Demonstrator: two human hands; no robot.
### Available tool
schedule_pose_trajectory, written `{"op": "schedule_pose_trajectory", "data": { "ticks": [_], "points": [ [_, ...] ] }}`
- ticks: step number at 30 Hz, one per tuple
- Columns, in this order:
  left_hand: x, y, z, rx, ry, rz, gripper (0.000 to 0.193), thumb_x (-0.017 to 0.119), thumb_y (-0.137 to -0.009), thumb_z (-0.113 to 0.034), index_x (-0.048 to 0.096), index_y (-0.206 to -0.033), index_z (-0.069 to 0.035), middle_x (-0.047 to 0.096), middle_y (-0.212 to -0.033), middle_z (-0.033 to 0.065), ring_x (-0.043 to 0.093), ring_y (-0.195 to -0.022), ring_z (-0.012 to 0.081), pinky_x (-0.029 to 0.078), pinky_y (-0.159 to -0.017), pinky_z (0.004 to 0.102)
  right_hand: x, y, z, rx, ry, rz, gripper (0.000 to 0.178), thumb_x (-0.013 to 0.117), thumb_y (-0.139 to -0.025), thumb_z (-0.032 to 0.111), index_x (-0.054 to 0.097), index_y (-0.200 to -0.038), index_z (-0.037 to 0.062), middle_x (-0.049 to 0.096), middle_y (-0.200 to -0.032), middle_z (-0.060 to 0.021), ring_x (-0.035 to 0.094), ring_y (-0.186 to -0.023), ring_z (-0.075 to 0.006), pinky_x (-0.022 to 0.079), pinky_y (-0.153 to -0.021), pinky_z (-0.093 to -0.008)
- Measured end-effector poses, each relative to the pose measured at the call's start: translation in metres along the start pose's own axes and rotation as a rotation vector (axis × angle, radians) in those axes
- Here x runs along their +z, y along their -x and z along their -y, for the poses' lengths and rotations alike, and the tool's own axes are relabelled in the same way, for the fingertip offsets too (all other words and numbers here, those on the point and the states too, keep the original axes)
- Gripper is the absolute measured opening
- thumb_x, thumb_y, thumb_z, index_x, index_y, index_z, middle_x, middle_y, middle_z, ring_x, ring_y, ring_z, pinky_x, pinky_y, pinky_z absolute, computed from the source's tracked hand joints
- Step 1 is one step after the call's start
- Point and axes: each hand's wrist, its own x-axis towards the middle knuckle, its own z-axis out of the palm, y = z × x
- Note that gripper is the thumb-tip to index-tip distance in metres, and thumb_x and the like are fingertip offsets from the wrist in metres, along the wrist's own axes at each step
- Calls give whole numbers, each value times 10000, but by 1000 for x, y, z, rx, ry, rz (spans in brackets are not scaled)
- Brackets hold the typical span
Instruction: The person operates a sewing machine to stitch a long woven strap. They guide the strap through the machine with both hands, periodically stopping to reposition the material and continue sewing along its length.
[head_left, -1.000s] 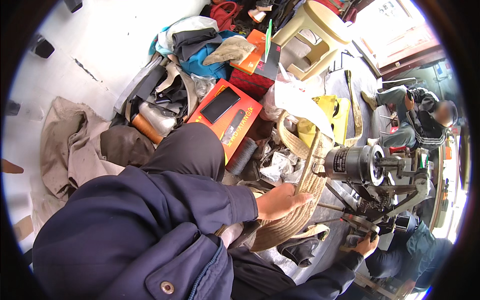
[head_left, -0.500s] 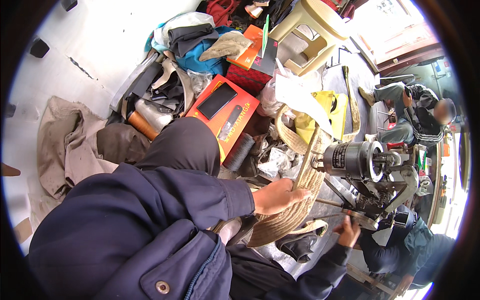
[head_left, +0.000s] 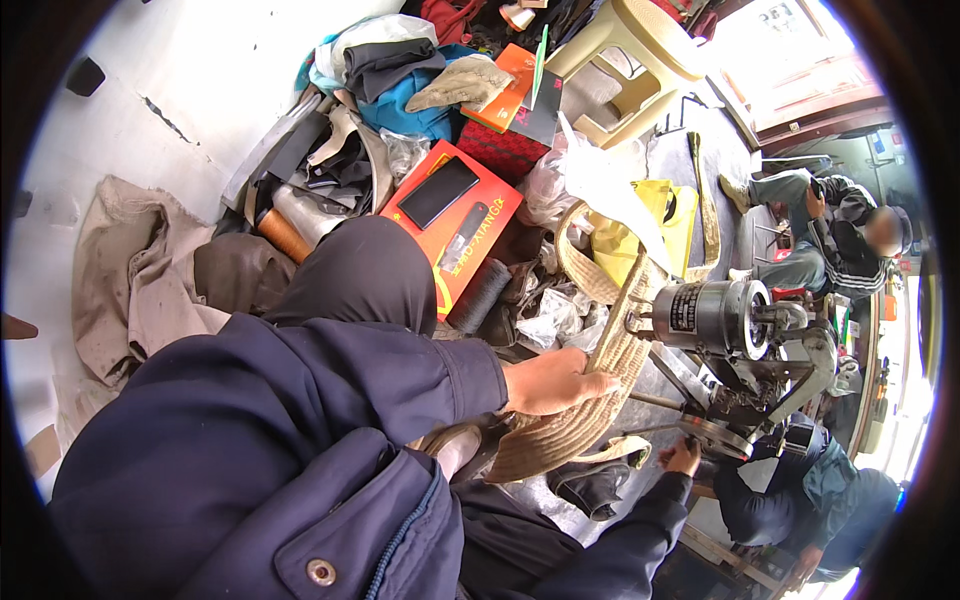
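Observation:
A long beige strip of ridged, row-stitched fabric (head_left: 600, 405) runs up to a metal sewing machine (head_left: 690, 308) and under its head. My left hand (head_left: 548, 383) is closed on the strip just before the machine, thumb on top and fingers mostly hidden beneath. To the lower right, the fingers of my right hand (head_left: 682, 457) curl at the rim of the machine's hand wheel (head_left: 716, 437). The strip's far part loops behind the machine head beside a yellow bag (head_left: 650, 225). Where the needle meets the fabric cannot be made out.
An orange-red box (head_left: 425, 215) with a black phone (head_left: 438, 192) lies beyond my knee. A black brush (head_left: 482, 296) and plastic scraps are nearby. A cream stool (head_left: 625, 65) stands at the back. One person (head_left: 840, 225) sits at right; another person (head_left: 835, 495) is at lower right.
My right hand has shifted slightly left and up along the wheel's rim, and its fingers are more curled. My left hand keeps its hold on the fabric strip, nearly in place.

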Motion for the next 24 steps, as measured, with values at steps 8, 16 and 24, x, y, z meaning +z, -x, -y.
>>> {"op": "schedule_pose_trajectory", "data": {
  "ticks": [8,16,24],
  "points": [
    [-15,7,-19,-63,65,146,530,521,-1003,-497,610,-991,26,554,-753,45,482,-705,98,410,-628,308,-17,79,96,-519,45,73,148,618,-941,170,598,-963,26,557,-598,-27,524,-453,-116,397,-434,-247],
    [-25,13,-25,-36,-48,130,582,544,-983,-519,596,-807,32,445,-634,19,407,-619,103,349,-559,348,-58,-24,20,-237,-50,-349,63,605,-951,116,553,-985,102,558,-688,-16,449,-418,-112,337,-357,-261],
    [-12,-16,-12,-59,110,-113,463,636,-963,-458,682,-1013,1,639,-876,-11,533,-801,56,435,-708,258,32,38,15,-72,-108,285,154,631,-938,166,521,-930,59,511,-607,-40,556,-425,-178,482,-397,-315]
  ]
}}
